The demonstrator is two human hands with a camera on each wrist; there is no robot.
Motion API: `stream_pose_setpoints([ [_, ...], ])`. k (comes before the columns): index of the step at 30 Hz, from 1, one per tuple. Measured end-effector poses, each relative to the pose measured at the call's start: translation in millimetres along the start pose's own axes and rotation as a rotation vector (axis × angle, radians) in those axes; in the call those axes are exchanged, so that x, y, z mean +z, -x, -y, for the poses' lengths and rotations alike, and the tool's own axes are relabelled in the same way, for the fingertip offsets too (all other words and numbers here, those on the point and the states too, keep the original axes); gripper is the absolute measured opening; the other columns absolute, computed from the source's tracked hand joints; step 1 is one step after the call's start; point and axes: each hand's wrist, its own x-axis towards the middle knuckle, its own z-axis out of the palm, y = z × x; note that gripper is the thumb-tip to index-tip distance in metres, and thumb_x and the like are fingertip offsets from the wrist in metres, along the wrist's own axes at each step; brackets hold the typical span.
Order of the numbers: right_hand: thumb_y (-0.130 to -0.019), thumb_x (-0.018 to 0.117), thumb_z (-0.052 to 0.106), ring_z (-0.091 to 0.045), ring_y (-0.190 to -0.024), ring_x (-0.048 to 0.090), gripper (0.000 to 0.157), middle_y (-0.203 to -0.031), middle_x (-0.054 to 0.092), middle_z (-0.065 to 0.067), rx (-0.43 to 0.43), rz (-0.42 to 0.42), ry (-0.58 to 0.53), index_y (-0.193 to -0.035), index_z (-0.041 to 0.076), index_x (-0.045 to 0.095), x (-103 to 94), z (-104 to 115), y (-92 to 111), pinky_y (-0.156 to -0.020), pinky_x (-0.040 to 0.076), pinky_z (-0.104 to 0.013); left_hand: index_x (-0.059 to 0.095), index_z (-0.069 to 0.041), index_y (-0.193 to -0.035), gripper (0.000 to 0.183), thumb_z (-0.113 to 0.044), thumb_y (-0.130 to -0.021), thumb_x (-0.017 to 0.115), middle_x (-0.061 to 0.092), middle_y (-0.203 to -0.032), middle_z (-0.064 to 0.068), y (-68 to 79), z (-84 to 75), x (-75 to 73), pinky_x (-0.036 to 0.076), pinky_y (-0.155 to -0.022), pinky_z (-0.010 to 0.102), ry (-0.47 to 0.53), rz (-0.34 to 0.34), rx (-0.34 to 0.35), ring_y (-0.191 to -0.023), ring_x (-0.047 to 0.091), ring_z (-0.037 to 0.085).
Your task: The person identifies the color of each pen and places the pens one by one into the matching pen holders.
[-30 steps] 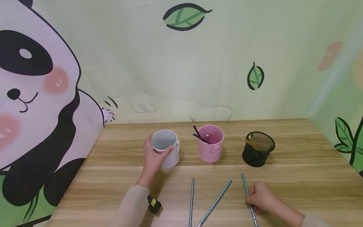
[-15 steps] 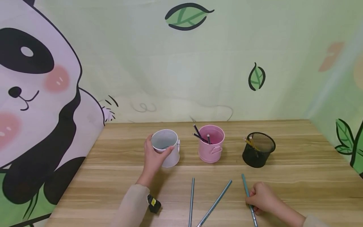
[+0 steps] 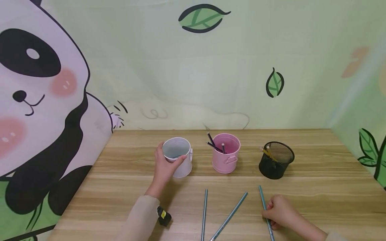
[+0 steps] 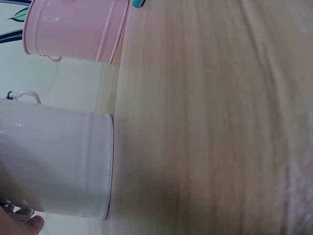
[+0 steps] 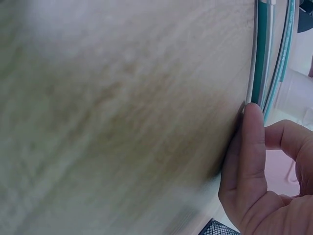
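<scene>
My left hand [image 3: 165, 169] grips a small white metal bucket [image 3: 182, 169], thumb over the near side of the rim and fingers round its left side. The bucket stands upright on the table; in the left wrist view its side [image 4: 58, 156] fills the lower left. At the front right, my right hand [image 3: 281, 211] pinches a teal pencil [image 3: 263, 198] between thumb and fingers. That pencil lies along the tabletop, pointing away from me. To its left lie two more teal pencils, one slanted [image 3: 230, 215] and one nearly straight [image 3: 204, 214].
Right of the white bucket stands a pink bucket [image 3: 224, 164] with several dark pencils. Farther right is a black mesh pen holder [image 3: 272, 169] with yellow pencils. A small black device [image 3: 164, 217] sits by my left sleeve. A panda-print backdrop [image 3: 211, 83] rises behind the wooden table [image 3: 126, 187].
The head view has shifted slightly, so everything appears a little farther right. Both hands keep their places on the bucket and the pencil.
</scene>
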Motion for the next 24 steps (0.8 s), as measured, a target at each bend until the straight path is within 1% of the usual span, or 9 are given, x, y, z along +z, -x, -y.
stream_pose_setpoints([
  [8, -0.072, 0.068, 0.001, -0.008, -0.037, 0.05, 0.017, -0.056, 0.051, -0.005, -0.015, 0.003, -0.001, -0.068, 0.003, 0.051, 0.6, 1, 2, -0.039, 0.049, -0.025, 0.029, 0.0, -0.14, 0.093, -0.023, -0.069, 0.085, 0.039, -0.133, 0.021, 1.4, 1.9, -0.2, 0.036, -0.104, 0.05, -0.007, -0.003, -0.004, -0.121, 0.043, 0.035],
  [10, -0.072, 0.068, 0.001, -0.008, -0.037, 0.05, 0.017, -0.056, 0.05, -0.005, -0.032, 0.006, -0.002, -0.068, 0.003, 0.051, 0.1, 2, 4, -0.039, 0.049, -0.025, 0.029, 0.0, -0.14, 0.094, -0.023, -0.069, 0.085, 0.039, -0.133, 0.021, 1.5, 2.0, 0.0, 0.036, -0.104, 0.049, -0.005, -0.004, -0.005, -0.121, 0.043, 0.035],
  [15, -0.072, 0.064, 0.002, -0.009, -0.038, 0.051, 0.012, -0.052, 0.048, 0.0, -0.164, 0.003, -0.004, -0.07, 0.003, 0.052, -4.8, 6, 7, -0.039, 0.048, -0.026, 0.03, 0.001, -0.14, 0.094, -0.024, -0.069, 0.085, 0.04, -0.134, 0.022, 1.5, 2.0, -0.5, 0.036, -0.104, 0.05, -0.003, -0.01, -0.006, -0.121, 0.044, 0.036],
  [17, -0.072, 0.063, 0.002, -0.01, -0.04, 0.052, 0.011, -0.053, 0.048, 0.001, -0.201, -0.001, -0.008, -0.072, 0.003, 0.052, -7.6, 9, 9, -0.039, 0.048, -0.026, 0.03, 0.001, -0.141, 0.093, -0.025, -0.069, 0.085, 0.041, -0.133, 0.021, 1.5, 1.9, -1.0, 0.036, -0.104, 0.05, -0.004, -0.011, -0.012, -0.121, 0.045, 0.036],
  [24, -0.07, 0.062, 0.0, -0.012, -0.047, 0.053, 0.01, -0.061, 0.052, 0.0, -0.266, -0.018, -0.008, -0.076, 0.001, 0.054, -12.8, 25, 14, -0.042, 0.048, -0.023, 0.032, 0.0, -0.14, 0.094, -0.028, -0.069, 0.085, 0.043, -0.133, 0.021, 1.0, 0.3, -2.0, 0.037, -0.103, 0.05, -0.006, -0.02, -0.017, -0.12, 0.045, 0.035],
])
